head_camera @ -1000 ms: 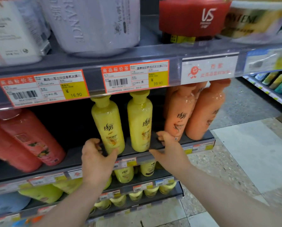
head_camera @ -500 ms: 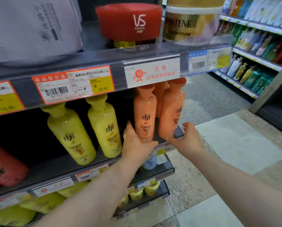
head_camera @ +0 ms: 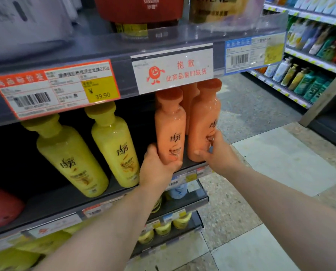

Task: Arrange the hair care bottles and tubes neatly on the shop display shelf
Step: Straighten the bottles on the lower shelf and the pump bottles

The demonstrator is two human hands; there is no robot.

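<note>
Two orange bottles stand at the right end of the grey middle shelf [head_camera: 65, 200]. My left hand [head_camera: 157, 169] grips the base of the left orange bottle [head_camera: 170, 126]. My right hand [head_camera: 218, 153] wraps the lower part of the right orange bottle [head_camera: 204, 122], which stands at the shelf's corner. A third orange bottle [head_camera: 189, 94] shows partly behind them. Two yellow bottles [head_camera: 73, 159] [head_camera: 115, 145] stand upright to the left, apart from my hands. A red bottle [head_camera: 1, 206] lies at the far left.
The upper shelf edge [head_camera: 124, 81] with price tags hangs just above the bottle caps, carrying a red tub [head_camera: 139, 8] and a gold jar [head_camera: 218, 8]. Lower shelves hold more yellow bottles [head_camera: 163, 227]. An aisle floor [head_camera: 280, 157] and another stocked rack [head_camera: 310, 75] lie to the right.
Both hands moved right from the yellow bottles to the orange ones and closed around their lower parts. The view has come closer to the shelf's right end.
</note>
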